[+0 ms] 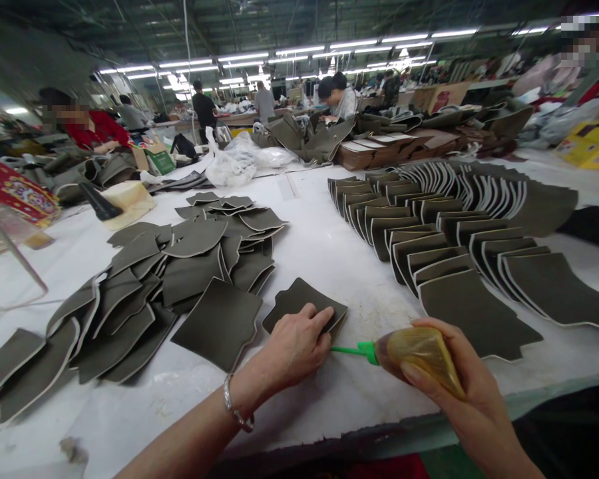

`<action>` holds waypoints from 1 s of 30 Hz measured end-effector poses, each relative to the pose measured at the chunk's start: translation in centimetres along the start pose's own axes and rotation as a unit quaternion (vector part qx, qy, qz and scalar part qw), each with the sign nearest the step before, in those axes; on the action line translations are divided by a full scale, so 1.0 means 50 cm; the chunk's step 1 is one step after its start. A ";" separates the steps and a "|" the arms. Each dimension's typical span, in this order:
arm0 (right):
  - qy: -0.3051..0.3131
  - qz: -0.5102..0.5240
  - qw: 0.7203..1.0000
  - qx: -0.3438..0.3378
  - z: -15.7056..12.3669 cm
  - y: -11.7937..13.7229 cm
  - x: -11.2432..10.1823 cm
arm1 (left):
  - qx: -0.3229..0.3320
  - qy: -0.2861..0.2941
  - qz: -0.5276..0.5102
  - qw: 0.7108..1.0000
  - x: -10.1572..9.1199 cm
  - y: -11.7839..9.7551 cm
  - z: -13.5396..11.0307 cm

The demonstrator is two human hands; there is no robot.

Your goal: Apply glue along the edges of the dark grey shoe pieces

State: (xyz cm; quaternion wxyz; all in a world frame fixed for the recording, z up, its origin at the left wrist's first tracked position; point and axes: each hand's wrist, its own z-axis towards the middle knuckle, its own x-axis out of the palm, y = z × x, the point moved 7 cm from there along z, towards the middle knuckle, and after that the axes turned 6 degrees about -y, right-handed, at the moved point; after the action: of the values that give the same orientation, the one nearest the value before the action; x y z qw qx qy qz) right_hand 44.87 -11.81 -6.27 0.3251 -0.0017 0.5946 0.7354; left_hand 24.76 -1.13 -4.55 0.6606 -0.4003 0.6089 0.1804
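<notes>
My left hand (299,342), a bracelet at its wrist, grips a dark olive leather piece (298,297) near its right edge. The index finger lies on top; the thumb side is partly hidden. In my right hand (472,372) is a squeeze bottle (419,356) of amber liquid, closed between fingers and thumb and tilted on its side. Its thin green nozzle points left, with the tip close to my left fingers and the piece's edge. Just left of that piece, another leather piece (219,322) lies flat.
Loose leather pieces (194,273) are heaped on the white table (309,233) to the left. Overlapping rows of pieces (472,303) fan out on the right. Farther back are a black-handled tool (100,201), plastic bags (237,159) and stacked brown panels (379,150). Several people work beyond.
</notes>
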 end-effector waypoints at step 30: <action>-0.092 -0.073 0.987 -0.110 0.062 0.020 -0.025 | -0.004 0.048 -0.017 0.999 -0.004 0.000 0.015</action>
State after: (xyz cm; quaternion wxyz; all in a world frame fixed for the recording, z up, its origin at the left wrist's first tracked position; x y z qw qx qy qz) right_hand 46.54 -9.76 -4.00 0.4292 -0.0135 0.4758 0.7676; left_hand 25.23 -0.50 -4.40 0.6321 -0.4215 0.6323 0.1517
